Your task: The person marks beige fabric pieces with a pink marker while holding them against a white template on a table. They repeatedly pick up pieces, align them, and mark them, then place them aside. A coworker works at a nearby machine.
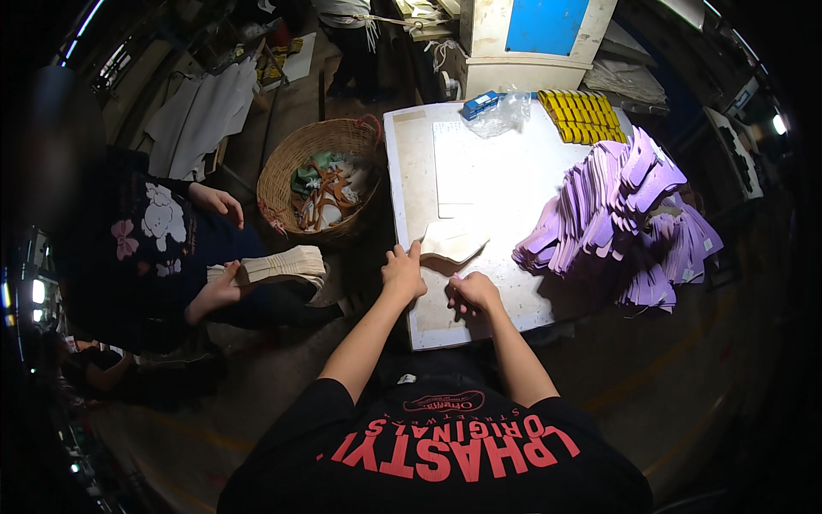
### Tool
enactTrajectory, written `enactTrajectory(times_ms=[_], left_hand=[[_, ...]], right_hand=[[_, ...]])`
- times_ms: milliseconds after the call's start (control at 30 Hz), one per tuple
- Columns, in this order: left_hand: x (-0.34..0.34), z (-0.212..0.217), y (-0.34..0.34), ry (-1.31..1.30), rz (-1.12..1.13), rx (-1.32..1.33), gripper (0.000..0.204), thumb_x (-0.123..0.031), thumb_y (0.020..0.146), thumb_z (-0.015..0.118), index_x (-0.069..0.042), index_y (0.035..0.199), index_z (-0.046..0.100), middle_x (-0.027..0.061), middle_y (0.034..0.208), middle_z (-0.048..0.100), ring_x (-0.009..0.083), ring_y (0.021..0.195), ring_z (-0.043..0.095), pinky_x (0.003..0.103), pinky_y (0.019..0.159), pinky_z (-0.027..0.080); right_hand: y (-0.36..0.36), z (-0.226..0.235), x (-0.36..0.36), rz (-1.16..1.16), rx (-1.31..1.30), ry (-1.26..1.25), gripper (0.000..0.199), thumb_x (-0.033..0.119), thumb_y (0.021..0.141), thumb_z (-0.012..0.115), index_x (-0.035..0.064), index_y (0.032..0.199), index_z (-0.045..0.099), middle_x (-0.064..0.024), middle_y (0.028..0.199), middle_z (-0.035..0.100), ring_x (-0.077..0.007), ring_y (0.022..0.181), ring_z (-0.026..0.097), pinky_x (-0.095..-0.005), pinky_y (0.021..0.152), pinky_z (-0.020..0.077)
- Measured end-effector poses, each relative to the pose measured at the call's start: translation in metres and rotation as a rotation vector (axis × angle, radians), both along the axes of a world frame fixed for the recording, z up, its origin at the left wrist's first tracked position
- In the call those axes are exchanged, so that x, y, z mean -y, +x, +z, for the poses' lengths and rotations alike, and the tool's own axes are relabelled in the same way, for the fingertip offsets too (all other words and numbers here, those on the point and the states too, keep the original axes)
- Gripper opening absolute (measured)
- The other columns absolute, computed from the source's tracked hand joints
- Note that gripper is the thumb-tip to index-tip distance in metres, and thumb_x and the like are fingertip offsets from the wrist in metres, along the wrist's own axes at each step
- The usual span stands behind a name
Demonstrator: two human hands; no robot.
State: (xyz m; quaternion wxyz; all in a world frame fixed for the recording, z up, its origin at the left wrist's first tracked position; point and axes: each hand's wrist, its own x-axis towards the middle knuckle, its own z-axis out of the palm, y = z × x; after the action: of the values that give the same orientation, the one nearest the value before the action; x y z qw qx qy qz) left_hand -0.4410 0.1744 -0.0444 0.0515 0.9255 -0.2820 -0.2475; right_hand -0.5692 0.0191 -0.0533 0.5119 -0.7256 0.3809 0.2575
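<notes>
A cream-coloured, curved flat piece (454, 242) lies on the white worktable (415, 214) in front of me. My left hand (402, 272) rests at the table's left edge, fingers stretched forward and slightly apart, the index fingertip next to the piece's left end. Just below the piece is my right hand (473, 292), its fingers curled together. Whatever they may hold is too small to make out. To the right, a large heap of purple cut pieces (591, 206) is stacked in overlapping rows, some hanging past the table's edge.
A white sheet (455, 171), a blue box (480, 105), a clear plastic bag (505, 116) and yellow strips (582, 116) lie farther back. Left of the table stands a wicker basket (278, 167) of scraps. A seated person (171, 248) holds a cream stack (281, 265).
</notes>
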Motion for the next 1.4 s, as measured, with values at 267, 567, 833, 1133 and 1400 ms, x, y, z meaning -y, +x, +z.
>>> enactTrajectory(times_ms=[267, 567, 833, 1133, 1400], left_hand=[[0.001, -0.002, -0.002, 0.018, 0.017, 0.007, 0.098, -0.016, 0.072, 0.085, -0.018, 0.155, 0.033, 0.0224, 0.140, 0.045, 0.0434, 0.128, 0.053, 0.052, 0.097, 0.057], [0.003, -0.001, -0.002, 0.031, 0.032, 0.001, 0.098, -0.018, 0.071, 0.086, -0.019, 0.154, 0.034, 0.0221, 0.140, 0.045, 0.0435, 0.128, 0.054, 0.052, 0.098, 0.057], [0.002, -0.003, -0.004, 0.000, 0.035, 0.026, 0.093, -0.017, 0.073, 0.083, -0.018, 0.153, 0.035, 0.0227, 0.138, 0.046, 0.0437, 0.127, 0.055, 0.053, 0.098, 0.056], [0.000, -0.003, -0.004, -0.004, 0.021, 0.042, 0.091, -0.017, 0.075, 0.080, -0.016, 0.155, 0.036, 0.0233, 0.135, 0.046, 0.0442, 0.123, 0.056, 0.052, 0.095, 0.058], [0.000, -0.005, -0.004, -0.008, 0.025, 0.024, 0.093, -0.019, 0.076, 0.080, -0.016, 0.157, 0.034, 0.0241, 0.137, 0.045, 0.0445, 0.125, 0.054, 0.053, 0.097, 0.056]], right_hand=[[-0.001, -0.004, 0.001, 0.012, 0.014, 0.007, 0.057, 0.048, 0.102, 0.055, 0.0043, 0.074, 0.080, -0.0076, 0.055, 0.068, -0.0170, 0.039, 0.057, -0.0313, 0.043, 0.0492], [-0.001, -0.002, 0.001, -0.001, 0.014, 0.008, 0.057, 0.047, 0.102, 0.055, 0.0045, 0.074, 0.080, -0.0072, 0.056, 0.068, -0.0168, 0.040, 0.057, -0.0311, 0.042, 0.0493], [-0.002, -0.007, 0.002, -0.009, 0.039, 0.032, 0.057, 0.046, 0.102, 0.056, 0.0019, 0.074, 0.079, -0.0078, 0.058, 0.069, -0.0168, 0.040, 0.058, -0.0318, 0.041, 0.0489], [0.000, -0.005, 0.002, 0.005, 0.020, 0.000, 0.055, 0.047, 0.100, 0.055, 0.0044, 0.075, 0.080, -0.0075, 0.060, 0.071, -0.0174, 0.041, 0.059, -0.0325, 0.045, 0.0521], [-0.002, -0.021, 0.004, 0.004, 0.035, 0.018, 0.058, 0.047, 0.102, 0.053, 0.0034, 0.076, 0.079, -0.0068, 0.063, 0.072, -0.0172, 0.044, 0.062, -0.0335, 0.044, 0.0514]])
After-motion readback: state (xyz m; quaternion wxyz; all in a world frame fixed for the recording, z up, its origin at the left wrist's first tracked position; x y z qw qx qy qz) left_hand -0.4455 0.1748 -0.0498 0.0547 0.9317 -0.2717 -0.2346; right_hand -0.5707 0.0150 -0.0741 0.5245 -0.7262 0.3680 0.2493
